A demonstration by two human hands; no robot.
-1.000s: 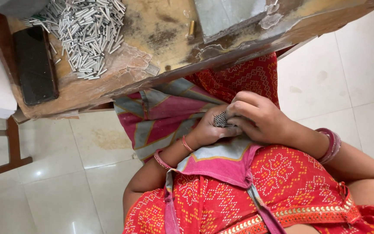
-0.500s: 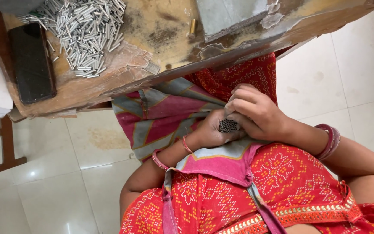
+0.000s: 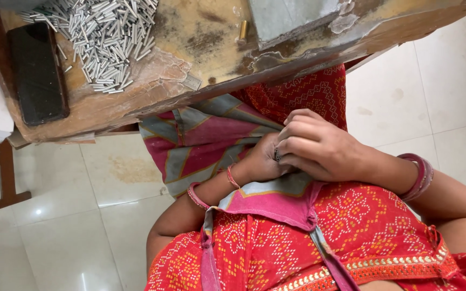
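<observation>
1. Both hands are held close in over the lap, above the red patterned garment [image 3: 276,242] and pink cloth [image 3: 276,199]. Keeping the work low and near the body appears to steady it.
2. Right hand [image 3: 319,148] lies curled over the left hand [image 3: 262,161], fingers bent and clenched inward. A small dark, ridged metal item [image 3: 278,156] shows only as a sliver in the seam between the two hands, pinched there by both; most of it is hidden by the right fingers, so its kind cannot be told.
3. Beyond the knees, the worn wooden bench [image 3: 136,102] carries a heap of small silvery metal tubes [image 3: 103,37], well apart from the hands.
4. A black phone [image 3: 36,73] lies beside the heap; a single brass-coloured tube [image 3: 243,29] lies next to a grey slab [image 3: 287,19].
</observation>
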